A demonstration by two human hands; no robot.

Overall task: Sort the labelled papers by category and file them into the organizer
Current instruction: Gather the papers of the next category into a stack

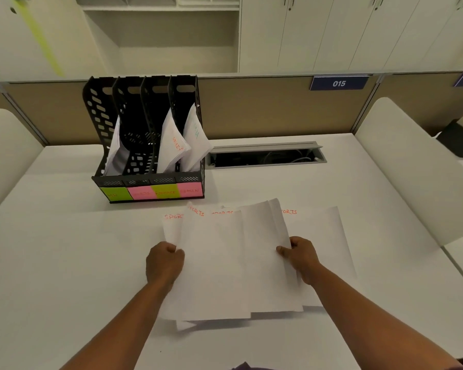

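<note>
Lying on the white desk point(65, 263), several overlapping sheets marked SPORTS point(225, 263) are pinched by the left hand point(164, 263) and right hand point(301, 259). Beyond, a four-slot organizer point(145, 145) holds papers in three slots, below cabinets point(358, 30).

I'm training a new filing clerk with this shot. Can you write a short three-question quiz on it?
1. True or false: both hands grip the fanned sheets.
2. Which slot of the black organizer holds no papers? A) first from left B) second from left C) third D) fourth
3. Fill in: the orange word at the top of the fanned sheets reads ____.

Key:
1. True; the left hand pinches the left edge, the right hand the right edge.
2. B; its pink note sits below an empty slot.
3. SPORTS.
</note>
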